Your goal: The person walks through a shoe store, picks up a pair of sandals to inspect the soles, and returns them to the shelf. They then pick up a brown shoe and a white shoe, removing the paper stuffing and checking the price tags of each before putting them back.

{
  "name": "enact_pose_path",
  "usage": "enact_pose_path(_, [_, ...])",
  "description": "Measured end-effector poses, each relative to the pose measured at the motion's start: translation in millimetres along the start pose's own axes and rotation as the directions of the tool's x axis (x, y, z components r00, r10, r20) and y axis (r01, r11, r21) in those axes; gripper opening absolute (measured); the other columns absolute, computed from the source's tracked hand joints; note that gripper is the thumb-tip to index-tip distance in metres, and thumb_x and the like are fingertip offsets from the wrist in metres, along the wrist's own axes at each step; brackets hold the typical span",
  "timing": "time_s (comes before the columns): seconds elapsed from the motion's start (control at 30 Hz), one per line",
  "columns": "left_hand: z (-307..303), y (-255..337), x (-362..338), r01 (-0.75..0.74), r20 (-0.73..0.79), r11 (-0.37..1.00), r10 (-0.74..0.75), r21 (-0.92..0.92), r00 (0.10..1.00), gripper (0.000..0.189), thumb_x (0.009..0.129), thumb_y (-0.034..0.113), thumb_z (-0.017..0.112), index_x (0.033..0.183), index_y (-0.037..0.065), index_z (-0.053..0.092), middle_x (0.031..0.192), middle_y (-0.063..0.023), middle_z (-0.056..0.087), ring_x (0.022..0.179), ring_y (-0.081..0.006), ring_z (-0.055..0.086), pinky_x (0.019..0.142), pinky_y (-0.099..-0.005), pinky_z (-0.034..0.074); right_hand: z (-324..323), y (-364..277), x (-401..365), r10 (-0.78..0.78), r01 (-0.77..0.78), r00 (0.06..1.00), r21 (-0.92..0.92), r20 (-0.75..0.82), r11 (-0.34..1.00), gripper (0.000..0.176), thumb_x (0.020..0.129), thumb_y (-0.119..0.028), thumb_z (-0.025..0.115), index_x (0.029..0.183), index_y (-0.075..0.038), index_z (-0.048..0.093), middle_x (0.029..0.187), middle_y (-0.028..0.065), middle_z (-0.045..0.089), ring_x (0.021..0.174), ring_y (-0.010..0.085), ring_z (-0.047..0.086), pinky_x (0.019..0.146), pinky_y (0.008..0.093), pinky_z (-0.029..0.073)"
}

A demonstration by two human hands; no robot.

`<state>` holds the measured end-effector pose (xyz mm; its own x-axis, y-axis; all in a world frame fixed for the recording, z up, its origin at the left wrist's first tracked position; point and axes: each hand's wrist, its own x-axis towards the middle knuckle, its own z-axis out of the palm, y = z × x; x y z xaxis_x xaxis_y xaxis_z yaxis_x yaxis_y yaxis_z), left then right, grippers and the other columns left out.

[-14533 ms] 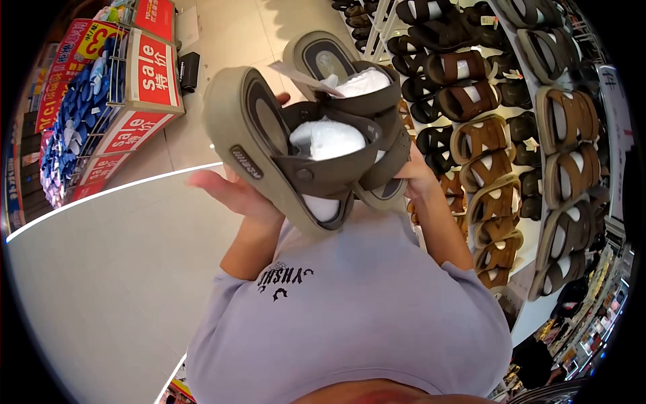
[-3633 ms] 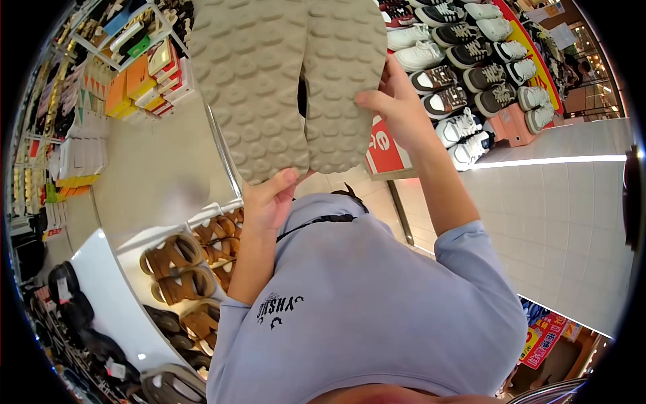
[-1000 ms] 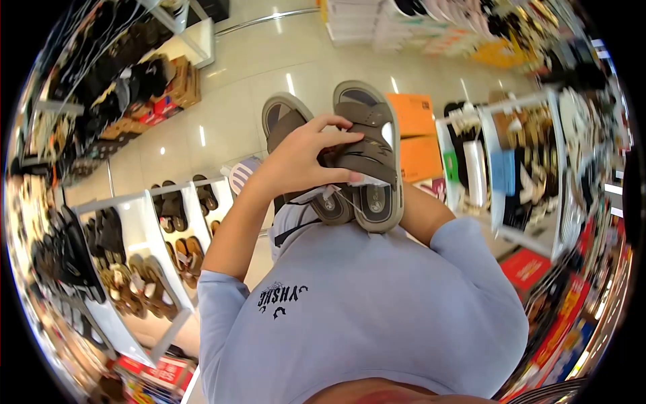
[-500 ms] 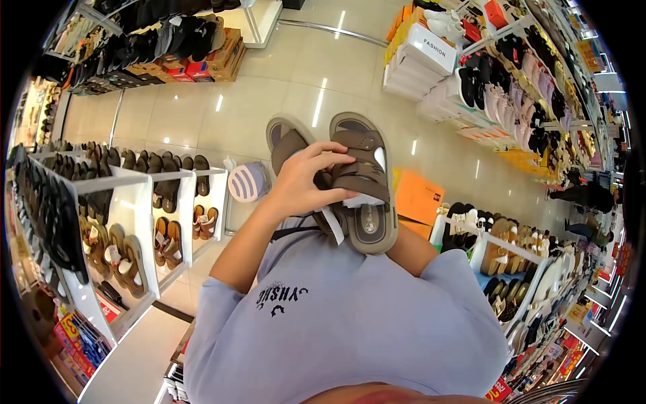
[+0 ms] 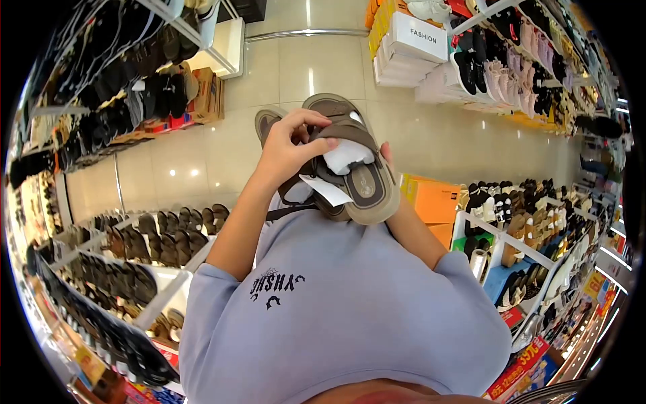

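Note:
A pair of brown sandals is held up in front of my chest, the right-hand sandal (image 5: 371, 195) lying over the other sandal (image 5: 267, 121). My left hand (image 5: 294, 145) has its fingers and thumb closed on the strap of the upper sandal. White stuffing (image 5: 348, 156) shows under that strap, and a white tag (image 5: 326, 190) hangs beside it. My right hand (image 5: 388, 158) is mostly hidden behind the upper sandal; only a fingertip and part of the hand show at its right edge.
Racks of dark sandals (image 5: 168, 246) stand at the left. An orange box (image 5: 434, 202) and another shoe rack (image 5: 511, 242) are at the right. White shoe boxes (image 5: 410, 50) are stacked beyond, beside the tiled floor (image 5: 269, 67).
The view has shifted. The sandals have moved slightly left and away, and the upper one is tilted more. White stuffing shows more under the strap, and a right-hand fingertip has come into view.

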<state>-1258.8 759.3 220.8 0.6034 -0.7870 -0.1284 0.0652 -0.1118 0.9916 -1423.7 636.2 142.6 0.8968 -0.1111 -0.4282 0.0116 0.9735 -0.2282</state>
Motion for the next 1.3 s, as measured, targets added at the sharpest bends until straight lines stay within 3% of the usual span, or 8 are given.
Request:
enact_pose_path(0.1, [-11,6,43,0.218,-0.028,0.972,-0.216,0.083,0.976,0.036,0.068,0.023,0.076,0.095,0.003,0.063,0.075,0.0027,0.049,0.063,-0.0053,0.041,0.056,-0.0201,0.035,10,-24,33,0.05,-0.045,0.991,0.048,-0.123,0.998,0.059,0.086,-0.048,0.044,0.127,-0.005,0.046,0.119,0.0165,0.056,0.105,0.028,0.057,0.091,0.0395,0.048])
enact_pose_path(0.47, [-31,34,225,0.193,-0.064,0.979,-0.189,0.064,0.98,0.034,0.083,0.023,0.064,0.108,0.001,0.061,0.09,-0.0027,0.054,0.083,-0.01,0.05,0.075,-0.0215,0.039,50,-166,188,0.201,-0.204,0.979,0.064,0.045,0.977,0.05,0.085,-0.044,0.045,0.116,-0.006,0.054,0.106,0.0133,0.062,0.092,0.0249,0.062,0.081,0.0384,0.052])
enact_pose_path(0.57, [-31,51,275,0.072,-0.116,0.993,-0.061,0.09,0.991,0.035,0.088,0.029,0.057,0.105,-0.001,0.062,0.096,-0.0057,0.056,0.096,-0.0149,0.051,0.087,-0.0242,0.036,71,-214,217,0.197,-0.197,0.98,-0.245,-0.026,0.949,0.052,0.086,-0.048,0.044,0.116,-0.007,0.054,0.108,0.0115,0.061,0.092,0.0219,0.062,0.08,0.0364,0.052])
enact_pose_path(0.7, [-25,55,326,0.097,-0.19,0.984,-0.067,0.15,0.98,0.037,0.083,0.034,0.064,0.098,0.001,0.065,0.105,-0.0085,0.055,0.096,-0.0181,0.053,0.086,-0.0268,0.039,86,-268,244,0.38,-0.369,0.924,-0.329,-0.034,0.869,0.054,0.086,-0.048,0.046,0.119,-0.006,0.05,0.111,0.0113,0.06,0.095,0.0205,0.061,0.083,0.0349,0.051])
enact_pose_path(0.87, [-27,40,380,0.09,-0.265,0.995,-0.098,-0.042,0.959,0.032,0.082,0.031,0.064,0.094,0.001,0.064,0.098,-0.0061,0.056,0.09,-0.0149,0.054,0.08,-0.0265,0.041,89,-303,273,0.275,-0.3,0.954,-0.438,-0.122,0.847,0.055,0.085,-0.047,0.052,0.119,-0.004,0.051,0.109,0.0118,0.061,0.095,0.0209,0.061,0.084,0.036,0.051])
enact_pose_path(0.97, [-37,48,410,0.33,-0.075,0.89,-0.37,-0.314,0.926,0.035,0.085,0.031,0.06,0.1,0.0,0.064,0.109,-0.0095,0.058,0.101,-0.016,0.053,0.088,-0.0256,0.038,82,-319,296,0.341,-0.351,0.936,-0.339,-0.092,0.872,0.058,0.084,-0.05,0.052,0.119,-0.003,0.051,0.111,0.0124,0.06,0.096,0.022,0.061,0.085,0.0359,0.051])
enact_pose_path(1.2, [-64,28,497,0.243,-0.008,0.927,-0.256,-0.286,0.967,0.044,0.087,0.037,0.055,0.106,-0.002,0.063,0.12,-0.0129,0.057,0.103,-0.0133,0.054,0.084,-0.0243,0.041,92,-363,368,0.3,-0.341,0.94,-0.379,-0.162,0.86,0.058,0.086,-0.049,0.048,0.121,-0.003,0.05,0.114,0.0126,0.059,0.099,0.0215,0.06,0.086,0.0361,0.05])
enact_pose_path(1.3, [-93,28,547,0.421,0.032,0.859,-0.432,-0.291,0.902,0.039,0.089,0.04,0.053,0.082,0.003,0.065,0.074,-0.0008,0.06,0.068,-0.0087,0.055,0.061,-0.023,0.042,117,-382,415,0.196,-0.295,0.952,-0.542,-0.235,0.787,0.056,0.088,-0.048,0.045,0.123,-0.005,0.049,0.114,0.0114,0.058,0.1,0.0183,0.058,0.087,0.0346,0.047])
